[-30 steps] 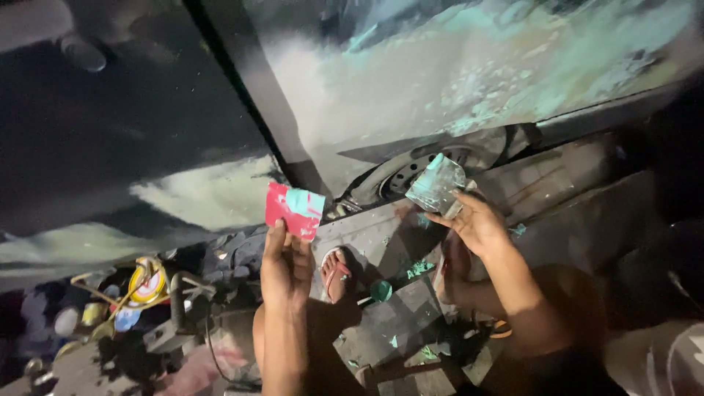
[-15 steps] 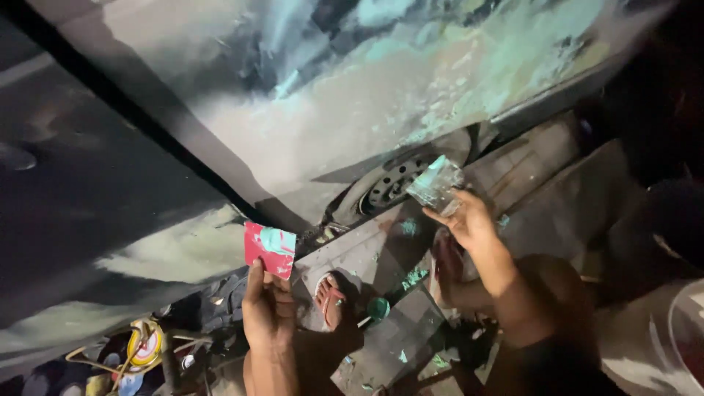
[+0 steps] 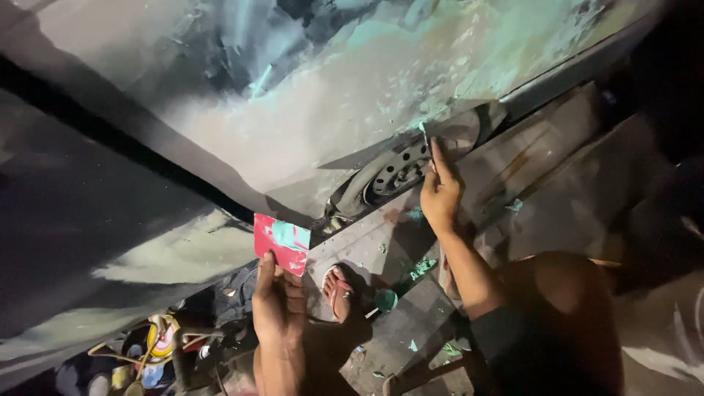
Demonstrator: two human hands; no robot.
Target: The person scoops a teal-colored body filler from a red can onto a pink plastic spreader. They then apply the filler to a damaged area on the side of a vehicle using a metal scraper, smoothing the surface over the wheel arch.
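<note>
My left hand (image 3: pixel 277 308) holds up a red flat card (image 3: pixel 281 243) smeared with pale green filler, close to the lower edge of a car body panel (image 3: pixel 352 95). My right hand (image 3: pixel 440 191) is raised to the panel just above the wheel (image 3: pixel 400 172), pressing a thin scraper (image 3: pixel 425 133) whose edge shows above the fingertips. The panel is coated with whitish and green filler. My foot in a red sandal (image 3: pixel 339 292) rests on the ground between the hands.
Paved ground (image 3: pixel 528 183) with green filler flecks lies under the car. A small green lid (image 3: pixel 386 299) sits by the sandal. Tins, a yellow roll and wires (image 3: pixel 158 345) clutter the lower left. My dark-clothed knee (image 3: pixel 565 315) fills the lower right.
The view tilted and swung. My right hand moved up from in front of the wheel to the panel; the scraper now lies flat against it. My left hand with the card stayed low.
</note>
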